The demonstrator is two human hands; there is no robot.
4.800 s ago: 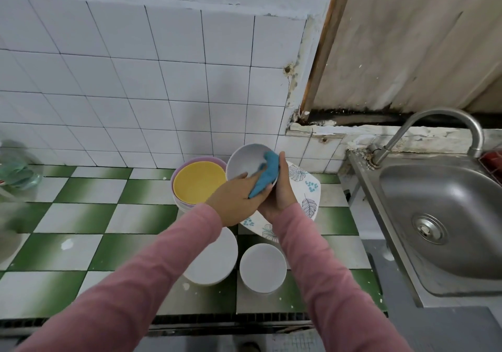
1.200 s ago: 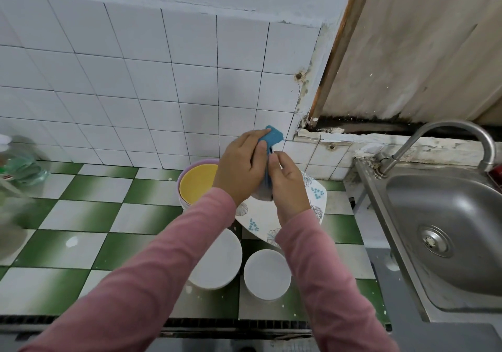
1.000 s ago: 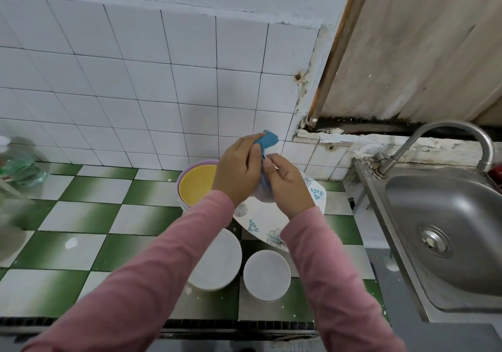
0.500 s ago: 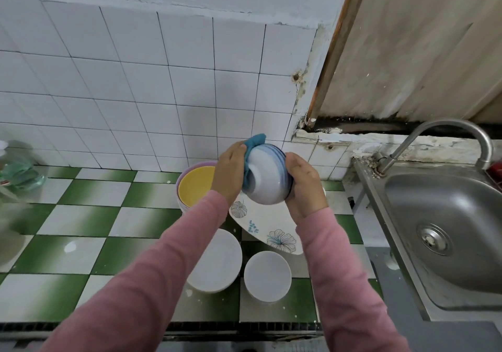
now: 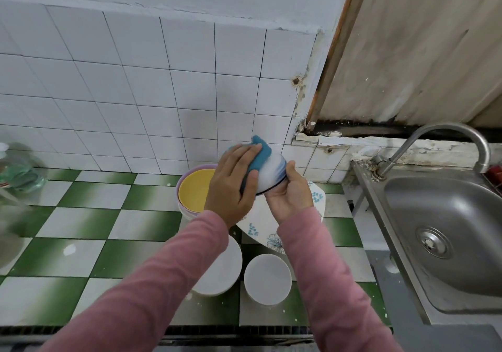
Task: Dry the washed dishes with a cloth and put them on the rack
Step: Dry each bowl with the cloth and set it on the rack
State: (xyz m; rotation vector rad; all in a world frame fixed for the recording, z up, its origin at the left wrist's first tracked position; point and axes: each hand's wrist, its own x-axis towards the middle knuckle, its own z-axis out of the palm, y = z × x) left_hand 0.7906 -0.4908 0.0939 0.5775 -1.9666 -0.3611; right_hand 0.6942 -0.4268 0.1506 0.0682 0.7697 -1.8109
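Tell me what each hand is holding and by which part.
The right hand grips the white bowl at its dark-lined rim, thumb on the outer wall. The left hand holds the blue cloth, flattened under its palm against the bowl's outside.

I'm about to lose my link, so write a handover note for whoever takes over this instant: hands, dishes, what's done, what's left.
The left hand grips the cloth, pressing it on the outside of the bowl.
The right hand holds that bowl by its rim, above the counter.
On the counter: two white dishes, a flowered plate, a yellow dish in a stack.
Done: nothing visibly racked; no rack in view.
Left: finish this bowl, dry the rest, rack everything.
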